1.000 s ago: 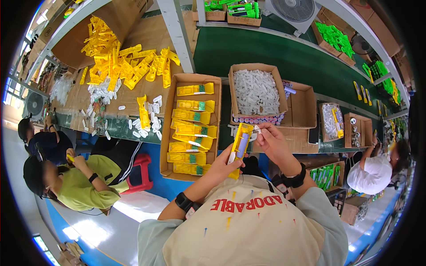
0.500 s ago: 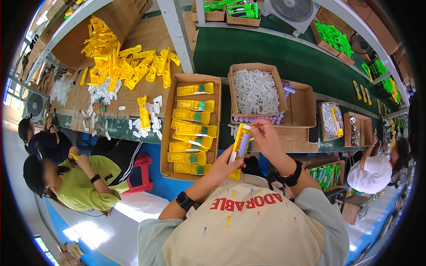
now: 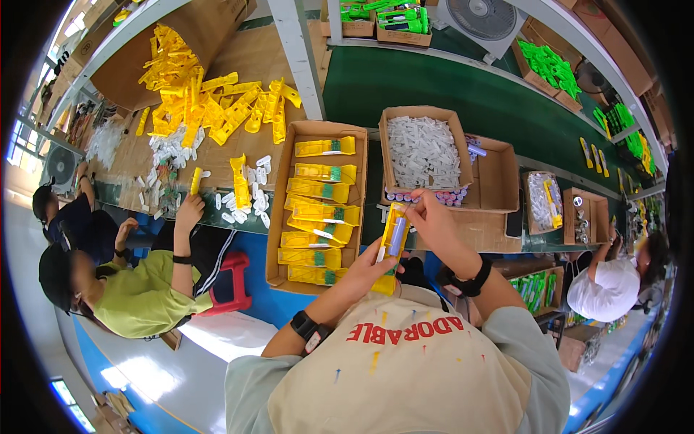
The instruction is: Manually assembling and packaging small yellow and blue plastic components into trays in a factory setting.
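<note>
My left hand (image 3: 370, 269) is closed around the lower part of a yellow plastic housing (image 3: 391, 220), held tilted in front of my chest. A purple cylindrical battery (image 3: 397, 237) lies inside the housing. At the housing's upper end, the fingers of my right hand (image 3: 431, 218) are pinched together; a thin dark line, perhaps a wire, shows there, but what they grip is too small to make out. Left of my hands, a cardboard box (image 3: 272, 253) contains several yellow housings with green circuit boards (image 3: 327, 190).
Beyond my hands stands a box of small white plastic parts (image 3: 423, 152), above purple batteries (image 3: 434, 197) and beside an open carton (image 3: 499, 173). Yellow housings (image 3: 217, 108) are heaped at the far left. A co-worker's hand (image 3: 190, 210) holds a yellow piece nearby.
My hands keep hold of the housing, with the right fingers shifted slightly at its top. The co-worker on the left has reached forward to the bench with a yellow piece.
</note>
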Demonstrator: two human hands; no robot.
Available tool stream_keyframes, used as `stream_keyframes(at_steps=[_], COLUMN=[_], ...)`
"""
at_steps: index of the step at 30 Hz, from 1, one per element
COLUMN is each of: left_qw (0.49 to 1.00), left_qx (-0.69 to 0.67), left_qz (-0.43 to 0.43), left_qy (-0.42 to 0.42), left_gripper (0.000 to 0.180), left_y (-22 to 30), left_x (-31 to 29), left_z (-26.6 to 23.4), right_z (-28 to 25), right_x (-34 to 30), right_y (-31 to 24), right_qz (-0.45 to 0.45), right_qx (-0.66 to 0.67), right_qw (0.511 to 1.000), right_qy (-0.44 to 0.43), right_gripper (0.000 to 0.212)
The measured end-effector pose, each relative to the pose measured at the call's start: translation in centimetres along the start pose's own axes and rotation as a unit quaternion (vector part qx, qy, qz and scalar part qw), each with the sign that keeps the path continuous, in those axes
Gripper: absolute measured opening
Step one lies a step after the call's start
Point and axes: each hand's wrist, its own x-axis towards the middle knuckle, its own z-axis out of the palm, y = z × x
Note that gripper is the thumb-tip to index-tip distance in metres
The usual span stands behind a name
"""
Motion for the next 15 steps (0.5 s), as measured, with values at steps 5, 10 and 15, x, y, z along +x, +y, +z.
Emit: stream_keyframes(at_steps=[5, 10, 15], left_qw=[0.990, 0.989, 0.973], left_qx=[0.039, -0.022, -0.161], left_qz=[0.102, 0.092, 0.124], left_qy=[0.085, 0.115, 0.106], left_gripper=[0.037, 0.036, 0.043], left_y=[-1.4, -1.4, -2.9], left_x=[0.9, 1.0, 2.7], left_z=[-1.2, -1.5, -3.2], right_z=[1.0, 1.0, 0.6], right_x=[-3.0, -4.4, -4.6], right_y=[0.0, -1.5, -0.2], right_qz=[0.007, 0.056, 0.059], right_qx=[0.061, -0.036, -0.062], right_qw=[0.997, 0.946, 0.967], right_qy=[-0.051, -0.316, -0.238], right_gripper=[0.024, 0.026, 0.020])
